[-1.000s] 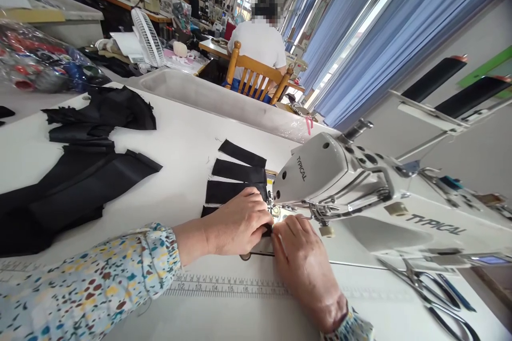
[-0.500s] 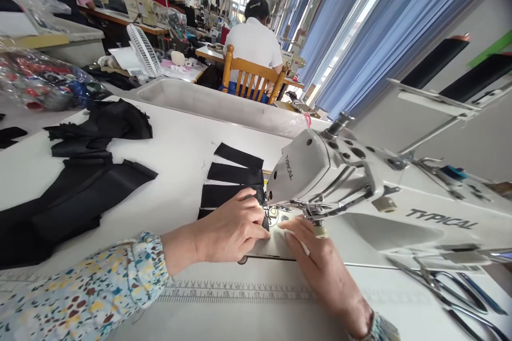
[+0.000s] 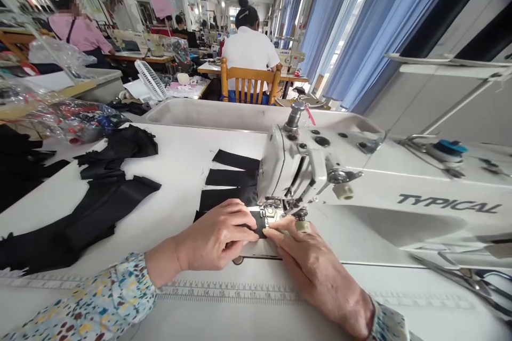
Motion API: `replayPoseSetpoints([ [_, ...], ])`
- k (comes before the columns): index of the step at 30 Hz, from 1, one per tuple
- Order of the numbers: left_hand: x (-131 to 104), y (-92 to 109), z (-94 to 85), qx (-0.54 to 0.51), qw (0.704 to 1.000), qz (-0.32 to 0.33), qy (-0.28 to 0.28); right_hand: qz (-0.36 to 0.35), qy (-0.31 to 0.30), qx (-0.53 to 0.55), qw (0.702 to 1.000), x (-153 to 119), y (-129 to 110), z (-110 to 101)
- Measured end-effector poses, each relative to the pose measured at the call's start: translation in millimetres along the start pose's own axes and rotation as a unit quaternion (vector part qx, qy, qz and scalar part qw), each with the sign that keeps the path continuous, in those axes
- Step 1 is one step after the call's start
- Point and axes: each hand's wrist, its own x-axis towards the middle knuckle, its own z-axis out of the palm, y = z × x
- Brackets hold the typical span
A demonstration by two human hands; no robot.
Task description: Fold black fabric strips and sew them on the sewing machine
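Note:
Beside the needle area of a white sewing machine point(image 3: 444, 200), my left hand point(image 3: 218, 234) presses its bent fingers on a small black fabric piece point(image 3: 259, 221). My right hand point(image 3: 316, 266) reaches in from the other side, thumb and forefinger at that piece's right edge by the presser foot point(image 3: 266, 213); its fingers are close together. Several black fabric strips point(image 3: 234, 177) lie side by side left of the machine head, their right ends partly hidden behind it. Larger black fabric pieces point(image 3: 88, 213) lie on the white table point(image 3: 176, 170) further left.
Scissors point(image 3: 472, 282) rest at the right, under the machine arm. A ruler strip point(image 3: 224, 294) runs along the near table. Behind the table stand a grey trough point(image 3: 208, 114), a wooden chair point(image 3: 250, 82) with a seated person, and a small fan point(image 3: 151, 80). Thread cones point(image 3: 438, 24) stand upper right.
The view has turned and levelled. My right hand has moved left to the fabric's edge at the presser foot. My left hand stays on the fabric, its fingers lower and flatter.

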Motion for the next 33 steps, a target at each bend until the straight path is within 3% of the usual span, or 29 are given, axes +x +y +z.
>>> replayPoseSetpoints([
  [10,3.4,5.2,-1.7,0.008,1.0,-0.005,0.009,-0.013,-0.007,-0.024,1.0,-6.2,-1.9,-0.2],
  [19,15.8,-1.3,-5.2,0.042,0.998,0.037,-0.015,0.074,-0.017,0.0,0.997,3.0,-3.1,6.6],
  [26,24.3,-9.6,-1.3,0.002,0.999,0.041,-0.004,0.091,0.037,-0.08,0.992,17.6,-4.7,27.0],
  [33,32.7,-17.5,5.9,-0.033,0.999,0.015,0.031,0.098,0.053,-0.075,0.991,17.7,-6.0,28.6],
])
